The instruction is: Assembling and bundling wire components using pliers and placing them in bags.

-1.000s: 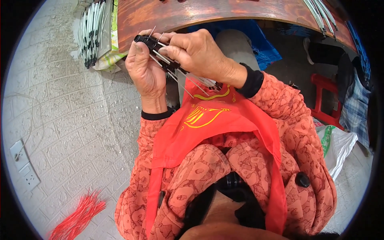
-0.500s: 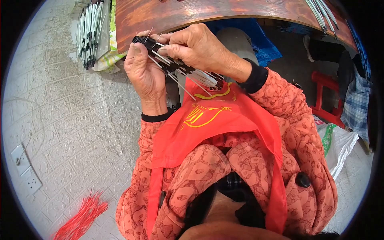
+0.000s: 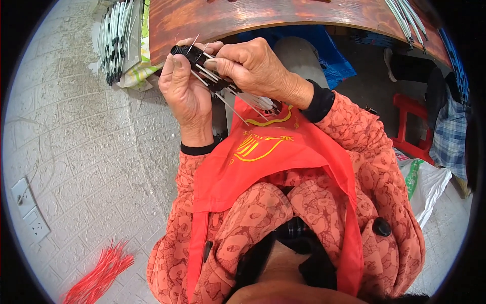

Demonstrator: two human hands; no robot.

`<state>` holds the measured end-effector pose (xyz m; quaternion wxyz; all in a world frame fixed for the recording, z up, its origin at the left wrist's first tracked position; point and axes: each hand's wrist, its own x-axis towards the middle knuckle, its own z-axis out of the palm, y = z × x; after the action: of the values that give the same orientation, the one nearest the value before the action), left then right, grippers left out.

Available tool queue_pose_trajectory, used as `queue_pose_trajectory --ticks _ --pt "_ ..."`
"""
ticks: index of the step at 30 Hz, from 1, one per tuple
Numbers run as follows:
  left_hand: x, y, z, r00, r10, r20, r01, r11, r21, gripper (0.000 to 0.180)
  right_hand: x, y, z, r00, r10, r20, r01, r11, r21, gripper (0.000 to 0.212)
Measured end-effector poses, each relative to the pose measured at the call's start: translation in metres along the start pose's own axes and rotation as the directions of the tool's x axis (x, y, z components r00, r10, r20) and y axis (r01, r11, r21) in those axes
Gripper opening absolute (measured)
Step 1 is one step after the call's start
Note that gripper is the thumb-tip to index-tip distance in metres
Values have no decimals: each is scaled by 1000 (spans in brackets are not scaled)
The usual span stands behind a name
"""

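We see the left hand [image 3: 186, 88] curled round a black ribbed piece [image 3: 180, 50], thumb along its side, while the right hand [image 3: 250, 63] pinches at the pale rods [image 3: 230, 107] beside it, thumb against forefinger with almost no gap. The assembly hangs off the table's [image 3: 202, 20] near edge, by its left corner, its rods slanting over the red apron [image 3: 276, 154]; we judge one hand steadies it so the other can work finely. Beyond the table's left edge lies a bundle of white rods [image 3: 115, 43]; more rods [image 3: 405, 19] overhang its near edge towards the right. Farther right, a white bag [image 3: 431, 185] slumps on the floor, contents hidden from us.
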<state>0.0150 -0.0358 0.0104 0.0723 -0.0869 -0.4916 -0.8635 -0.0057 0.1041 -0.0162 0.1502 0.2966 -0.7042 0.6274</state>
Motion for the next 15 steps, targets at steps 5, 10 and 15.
queue_pose_trajectory --ticks 5,10,15 --pt "-2 3 1 1000 -1 4 1 1000 -17 32 1 -3 3 1000 14 13 -14 1000 16 19" --pt "-3 1 -3 1000 -5 -4 5 1000 8 34 -3 -5 8 995 -79 -53 72 989 -131 18" --pt "-4 0 1 1000 -4 -6 4 1000 -5 35 -6 -4 7 994 -107 -39 96 973 -208 17"
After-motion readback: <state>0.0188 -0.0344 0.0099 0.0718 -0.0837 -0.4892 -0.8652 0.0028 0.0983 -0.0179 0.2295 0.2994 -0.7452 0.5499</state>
